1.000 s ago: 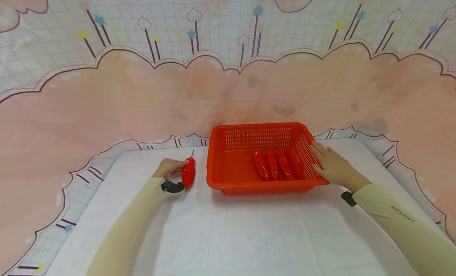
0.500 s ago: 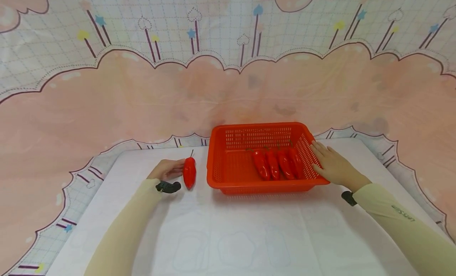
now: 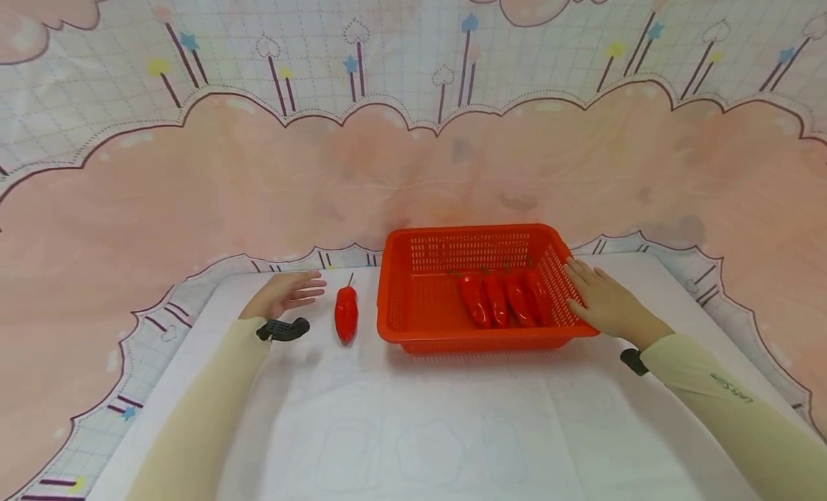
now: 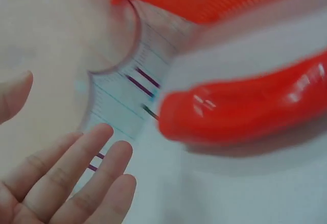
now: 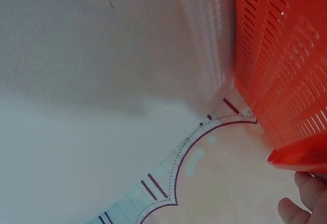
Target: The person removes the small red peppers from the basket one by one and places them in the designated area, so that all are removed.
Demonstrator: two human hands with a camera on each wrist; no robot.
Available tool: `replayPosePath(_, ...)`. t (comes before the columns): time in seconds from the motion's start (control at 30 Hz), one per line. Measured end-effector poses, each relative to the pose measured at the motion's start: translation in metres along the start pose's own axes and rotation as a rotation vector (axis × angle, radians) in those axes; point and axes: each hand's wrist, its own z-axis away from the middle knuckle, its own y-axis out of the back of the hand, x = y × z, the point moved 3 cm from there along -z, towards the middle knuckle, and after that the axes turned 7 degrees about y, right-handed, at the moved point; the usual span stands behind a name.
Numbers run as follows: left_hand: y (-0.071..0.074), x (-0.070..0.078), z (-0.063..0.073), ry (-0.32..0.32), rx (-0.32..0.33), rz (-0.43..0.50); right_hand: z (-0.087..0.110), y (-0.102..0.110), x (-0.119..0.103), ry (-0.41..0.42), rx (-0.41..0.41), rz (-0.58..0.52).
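Observation:
A long red pepper (image 3: 346,315) with a thin stem lies on the white table, left of the orange-red plastic basket (image 3: 484,339). My left hand (image 3: 285,294) is a short way left of that pepper, its fingers extended and touching nothing. The left wrist view shows the fingers (image 4: 61,180) apart from the glossy pepper (image 4: 240,106). Inside the basket, several similar red peppers (image 3: 496,300) lie side by side toward its right half. My right hand (image 3: 604,300) rests with straight fingers on the basket's right rim; in the right wrist view only some fingertips (image 5: 301,198) show there.
A white cloth covers the table (image 3: 426,422). Behind it rises a pink and white printed backdrop (image 3: 291,178), close to the basket's back side. The basket's left half shows its bare slotted floor (image 3: 433,300).
My left hand has let go of the red pepper and drawn away to the left, its fingers straightening. The pepper stays on the table. My right hand keeps its place on the basket rim.

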Motion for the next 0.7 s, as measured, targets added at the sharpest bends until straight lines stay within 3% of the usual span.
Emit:
replayPosePath(0.13,0.002,0.019,0.014,-0.053,-0.007,-0.037,0.000,-0.002,0.001,0.009,0.003,0.007)
replayPosePath(0.4,-0.008,0.058,0.037,-0.139,0.002,-0.154,0.000,-0.003,0.003,0.027,0.001,0.023)
replayPosePath(0.7,-0.045,0.093,0.051,-0.222,-0.091,-0.261,-0.001,-0.003,0.003,0.021,-0.005,0.020)
